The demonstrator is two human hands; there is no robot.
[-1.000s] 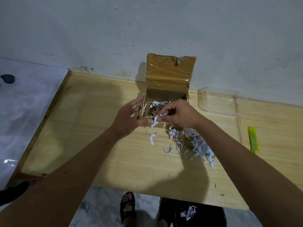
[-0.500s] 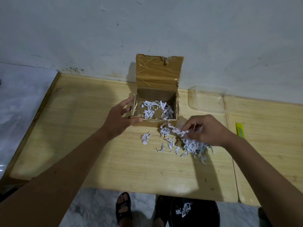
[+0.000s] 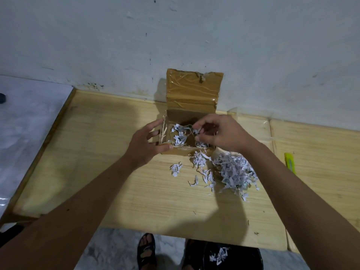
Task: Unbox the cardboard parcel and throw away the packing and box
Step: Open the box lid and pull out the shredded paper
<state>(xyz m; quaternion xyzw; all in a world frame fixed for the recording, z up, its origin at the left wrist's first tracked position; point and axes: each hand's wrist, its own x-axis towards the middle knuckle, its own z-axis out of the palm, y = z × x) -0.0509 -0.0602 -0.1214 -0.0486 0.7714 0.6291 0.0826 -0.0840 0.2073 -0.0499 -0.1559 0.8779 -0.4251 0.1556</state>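
The wooden table (image 3: 136, 191) fills the lower half of the view and stands against a white wall (image 3: 175, 36). Near the middle of the table, at 12 o'clock from the person, sits the cardboard box (image 3: 187, 121), its taped lid (image 3: 193, 88) standing up against the wall. At 4 o'clock from the box a pile of shredded paper (image 3: 231, 172) lies on the table, with some shreds still inside the box. The left hand (image 3: 146, 145) grips the near left corner of the box, thumb on the front edge and fingers on the left wall. The right hand (image 3: 220, 133) is over the open box, its curled fingers pinching shreds. At 3 o'clock, well apart, lies a yellow-green cutter (image 3: 290, 162).
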